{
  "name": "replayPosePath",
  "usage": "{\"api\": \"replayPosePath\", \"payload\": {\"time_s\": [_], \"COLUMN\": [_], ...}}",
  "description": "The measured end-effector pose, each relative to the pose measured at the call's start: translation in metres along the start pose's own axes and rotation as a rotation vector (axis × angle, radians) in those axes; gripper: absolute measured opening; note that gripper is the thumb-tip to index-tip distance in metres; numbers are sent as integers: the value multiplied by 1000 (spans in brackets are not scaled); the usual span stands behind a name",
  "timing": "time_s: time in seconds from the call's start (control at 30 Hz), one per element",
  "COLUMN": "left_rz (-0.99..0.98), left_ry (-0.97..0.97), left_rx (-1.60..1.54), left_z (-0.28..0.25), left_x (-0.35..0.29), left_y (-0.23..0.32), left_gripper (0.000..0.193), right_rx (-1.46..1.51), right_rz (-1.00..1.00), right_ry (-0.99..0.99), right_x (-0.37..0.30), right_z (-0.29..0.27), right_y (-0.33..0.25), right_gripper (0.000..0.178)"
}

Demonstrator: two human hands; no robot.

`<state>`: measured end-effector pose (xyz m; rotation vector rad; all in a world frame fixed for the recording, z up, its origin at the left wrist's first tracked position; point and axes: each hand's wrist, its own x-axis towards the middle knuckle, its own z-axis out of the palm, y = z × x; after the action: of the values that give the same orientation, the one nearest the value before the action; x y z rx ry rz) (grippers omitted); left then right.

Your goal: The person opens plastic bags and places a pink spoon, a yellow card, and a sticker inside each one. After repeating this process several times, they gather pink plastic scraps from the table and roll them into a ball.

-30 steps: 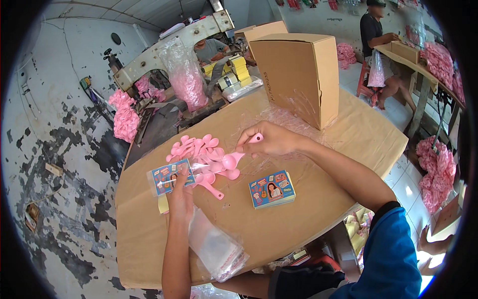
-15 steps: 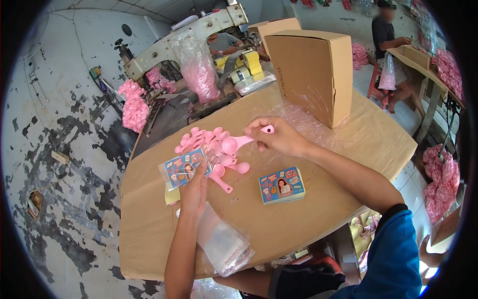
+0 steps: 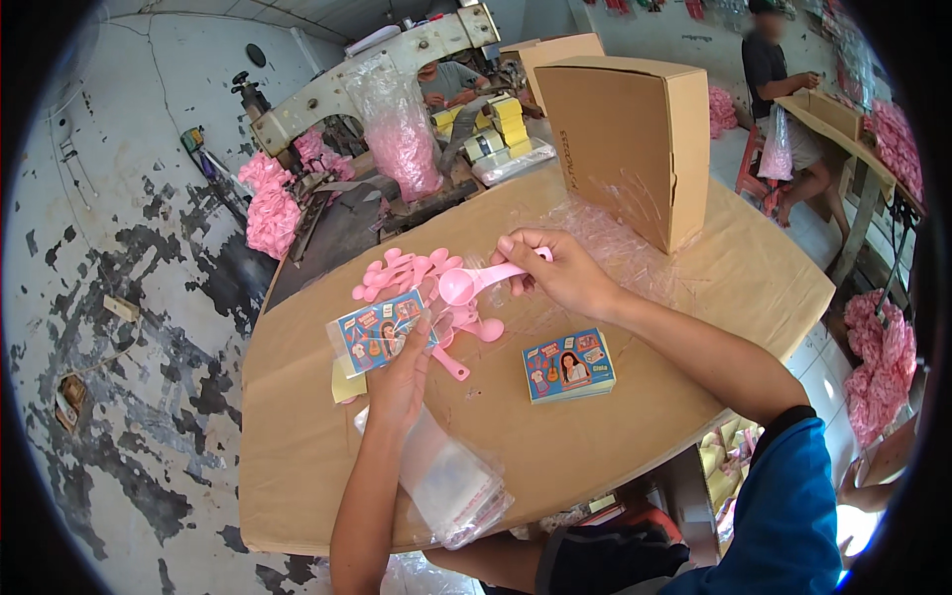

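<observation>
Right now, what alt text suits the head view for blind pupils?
The right hand holds a pink scoop near a blue card and clear bag in the left hand, over a brown table bearing more scoops and a card stack.

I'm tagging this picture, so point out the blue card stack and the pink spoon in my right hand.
Blue card stack [image 3: 569, 366]: head view, its top face.
Pink spoon [image 3: 488, 277]: head view, its handle near the bowl.

On the worktop [image 3: 297, 446], the spoon pile [image 3: 394, 272] lies left of the card stack [image 3: 570, 369]; the carton [image 3: 625, 154] stands behind the stack.
</observation>
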<state>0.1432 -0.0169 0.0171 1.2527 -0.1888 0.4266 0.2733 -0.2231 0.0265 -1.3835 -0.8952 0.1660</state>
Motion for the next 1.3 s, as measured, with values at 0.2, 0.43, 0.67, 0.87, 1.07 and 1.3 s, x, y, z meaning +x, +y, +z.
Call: {"api": "replayPosePath", "payload": {"time_s": [0.2,0.43,0.67,0.87,1.07,1.3], "left_rz": [-23,3,34,-24,-32,-6], "left_ry": [54,2,51,100,64,-59], "left_rx": [58,11,32,22,64,240], "left_z": [11,15,11,6,11,4], "left_x": [-7,-7,-1,-4,-5,-6], "left_y": [-8,-7,-8,-6,-11,-20], "left_gripper": [53,48,38,44,45,48], "right_rx": [59,-103,-665,-456,-419,-261], "right_rz": [-76,-153,-50,-92,9,-324], "right_ry": [-129,-245,-73,-174,-405,-289], "right_x": [-13,-17,-2,-13,-7,-25], "right_z": [19,15,-48,-21,-15,17], "right_y": [3,-4,-20,-28,-17,-16], "right_gripper": [51,39,36,37,28,19]}}
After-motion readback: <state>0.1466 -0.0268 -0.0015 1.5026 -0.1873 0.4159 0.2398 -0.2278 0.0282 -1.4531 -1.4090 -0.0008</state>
